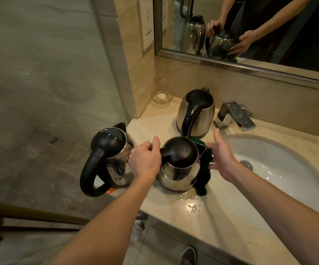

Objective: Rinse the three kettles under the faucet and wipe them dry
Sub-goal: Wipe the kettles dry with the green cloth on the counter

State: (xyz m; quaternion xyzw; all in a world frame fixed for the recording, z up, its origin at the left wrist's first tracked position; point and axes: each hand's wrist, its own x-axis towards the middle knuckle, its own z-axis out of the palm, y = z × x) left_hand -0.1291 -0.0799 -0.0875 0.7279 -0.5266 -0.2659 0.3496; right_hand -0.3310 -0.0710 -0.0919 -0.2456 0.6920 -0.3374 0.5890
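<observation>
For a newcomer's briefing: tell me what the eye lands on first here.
The middle kettle at the front of the counter draws the eye: the left hand grips its black handle while the right hand presses a dark green cloth to its side. The left kettle, lid beaded with water, sits at the counter's edge, and the back kettle stands beside the faucet, left of the sink.

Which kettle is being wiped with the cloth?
The middle kettle, beside the sink: left hand grips its handle, right hand presses the green cloth against it.
</observation>
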